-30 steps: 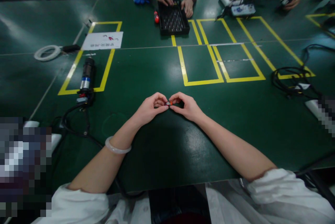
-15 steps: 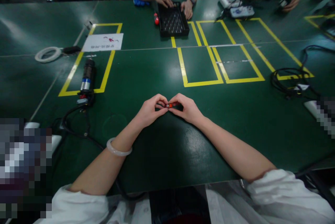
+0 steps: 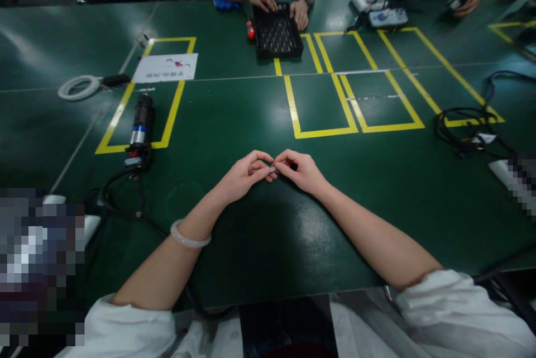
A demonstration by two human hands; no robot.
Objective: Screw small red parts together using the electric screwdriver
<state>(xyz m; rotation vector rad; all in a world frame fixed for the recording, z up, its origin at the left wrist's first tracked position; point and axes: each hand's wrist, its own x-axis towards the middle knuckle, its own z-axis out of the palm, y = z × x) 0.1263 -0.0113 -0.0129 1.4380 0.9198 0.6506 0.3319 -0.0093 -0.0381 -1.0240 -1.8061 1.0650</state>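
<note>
Just above the green table (image 3: 259,257), both hands meet at a small silvery part (image 3: 273,169), mostly covered by the fingertips. My left hand (image 3: 248,175) pinches it from the left, its other fingers curled. From the other side, the thumb and forefinger of my right hand (image 3: 302,171) close on the same part. It is too small to tell its kind. A pale bangle (image 3: 188,238) rings my left wrist.
Left, a black cylindrical tool (image 3: 141,120) with a cable lies near a white card (image 3: 165,67) and a white ring (image 3: 79,87). Across the table a person's hands touch a black tray (image 3: 278,34). Coiled black cable (image 3: 464,129) lies right; yellow tape (image 3: 326,134) marks the table.
The small part has turned in my fingers: its orange-red portion showed before, and now only a silvery bit shows. My fingertips have shifted closer together, the right thumb now nearer the left fingers.
</note>
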